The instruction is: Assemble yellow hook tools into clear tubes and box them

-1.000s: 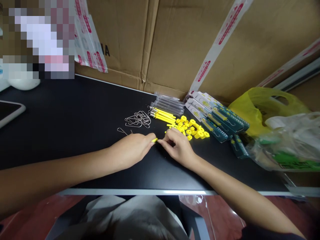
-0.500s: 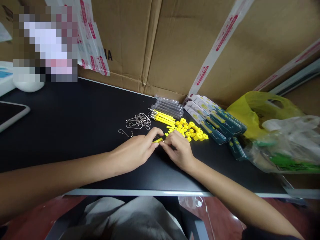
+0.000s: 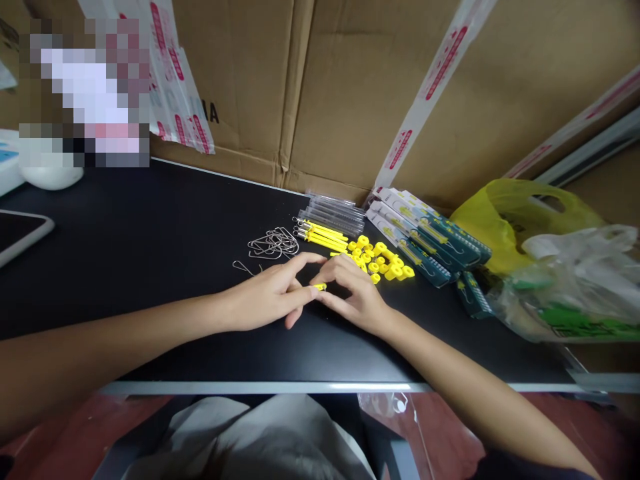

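Observation:
My left hand [image 3: 270, 297] and my right hand [image 3: 353, 293] meet over the black table [image 3: 150, 227], fingertips pinched together on a small yellow plastic piece [image 3: 320, 287]. Just beyond my right hand lies a heap of small yellow caps [image 3: 383, 261]. Behind it are several yellow rods with metal ends [image 3: 323, 235] and clear tubes [image 3: 335, 210]. A pile of bent wire hooks [image 3: 273, 243] rests beyond my left hand, with one loose hook [image 3: 243, 268] nearer to it.
Green and white packaged cards [image 3: 430, 240] lie fanned at the right, next to a yellow plastic bag [image 3: 525, 213] and a clear bag [image 3: 575, 287]. Cardboard boxes [image 3: 350, 87] wall the back. A tablet [image 3: 20, 230] and a white object [image 3: 50, 177] sit far left.
Both hands stayed together on the yellow piece, turning it; my left fingers have spread a little and the piece now shows shorter between the fingertips.

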The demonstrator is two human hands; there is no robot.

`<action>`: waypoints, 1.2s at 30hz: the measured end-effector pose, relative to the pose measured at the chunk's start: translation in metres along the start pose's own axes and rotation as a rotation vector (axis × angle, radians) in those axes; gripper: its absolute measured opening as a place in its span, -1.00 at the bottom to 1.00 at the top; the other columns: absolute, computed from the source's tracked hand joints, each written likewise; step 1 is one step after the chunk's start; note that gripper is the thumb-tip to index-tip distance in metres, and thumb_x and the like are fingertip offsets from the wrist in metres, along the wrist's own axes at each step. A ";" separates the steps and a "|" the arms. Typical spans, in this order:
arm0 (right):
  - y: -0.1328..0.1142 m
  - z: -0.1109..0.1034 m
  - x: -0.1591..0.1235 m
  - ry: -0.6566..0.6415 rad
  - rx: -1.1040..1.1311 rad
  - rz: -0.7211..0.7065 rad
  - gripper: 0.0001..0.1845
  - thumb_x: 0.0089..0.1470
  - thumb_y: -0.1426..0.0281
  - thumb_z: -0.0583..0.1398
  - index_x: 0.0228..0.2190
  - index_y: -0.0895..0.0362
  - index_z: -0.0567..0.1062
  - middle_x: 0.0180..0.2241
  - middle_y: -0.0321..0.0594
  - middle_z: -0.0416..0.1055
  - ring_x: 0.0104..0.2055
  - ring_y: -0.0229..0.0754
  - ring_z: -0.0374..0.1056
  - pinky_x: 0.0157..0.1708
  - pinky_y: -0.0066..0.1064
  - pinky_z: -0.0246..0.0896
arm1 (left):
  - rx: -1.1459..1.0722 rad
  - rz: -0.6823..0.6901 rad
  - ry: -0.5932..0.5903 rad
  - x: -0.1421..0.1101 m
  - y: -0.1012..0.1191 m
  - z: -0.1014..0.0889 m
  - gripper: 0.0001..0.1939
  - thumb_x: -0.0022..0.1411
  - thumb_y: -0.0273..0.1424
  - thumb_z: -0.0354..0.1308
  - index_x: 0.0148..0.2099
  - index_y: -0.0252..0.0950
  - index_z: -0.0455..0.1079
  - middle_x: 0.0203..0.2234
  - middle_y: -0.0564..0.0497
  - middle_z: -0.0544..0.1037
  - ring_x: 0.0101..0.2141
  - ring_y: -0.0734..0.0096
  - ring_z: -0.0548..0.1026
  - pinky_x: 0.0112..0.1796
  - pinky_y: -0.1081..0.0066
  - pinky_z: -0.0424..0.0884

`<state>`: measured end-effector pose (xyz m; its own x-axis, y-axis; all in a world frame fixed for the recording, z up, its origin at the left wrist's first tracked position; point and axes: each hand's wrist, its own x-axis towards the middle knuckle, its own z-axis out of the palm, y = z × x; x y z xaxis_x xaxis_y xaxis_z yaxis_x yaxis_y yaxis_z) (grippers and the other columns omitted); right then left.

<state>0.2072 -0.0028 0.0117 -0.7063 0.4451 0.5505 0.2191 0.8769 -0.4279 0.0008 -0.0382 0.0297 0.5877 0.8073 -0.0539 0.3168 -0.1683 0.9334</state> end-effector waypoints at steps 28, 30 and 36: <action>-0.014 0.009 0.006 0.171 0.509 0.660 -0.63 0.00 0.12 0.31 -0.50 0.13 0.36 -0.62 -0.34 0.42 -0.59 -0.34 0.29 -0.55 -0.49 0.13 | -0.618 0.037 0.492 0.013 0.001 -0.015 -0.75 0.19 -0.32 0.24 -0.16 -0.32 0.29 -0.11 -0.15 0.58 -0.54 0.55 0.53 -0.65 0.64 0.34; -0.014 0.012 0.005 0.147 0.529 0.656 -0.63 -0.01 0.13 0.32 -0.49 0.13 0.36 -0.59 -0.31 0.45 -0.57 -0.33 0.32 -0.54 -0.48 0.14 | -0.549 0.067 0.540 0.013 -0.001 -0.016 -0.71 0.15 -0.28 0.28 -0.16 -0.34 0.34 -0.10 -0.14 0.58 -0.54 0.61 0.48 -0.67 0.66 0.26; -0.014 0.018 0.000 0.076 0.545 0.630 -0.66 -0.02 0.16 0.34 -0.40 0.13 0.39 -0.51 -0.30 0.48 -0.51 -0.30 0.37 -0.49 -0.45 0.20 | -0.663 0.095 0.548 0.016 -0.006 -0.013 -0.76 0.18 -0.32 0.26 -0.17 -0.34 0.35 -0.29 -0.05 0.61 -0.27 0.45 0.57 -0.22 0.47 0.48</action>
<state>0.1917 -0.0180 0.0050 -0.5094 0.8506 0.1304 0.1876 0.2577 -0.9478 -0.0019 -0.0170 0.0277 0.0942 0.9941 0.0541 -0.3154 -0.0217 0.9487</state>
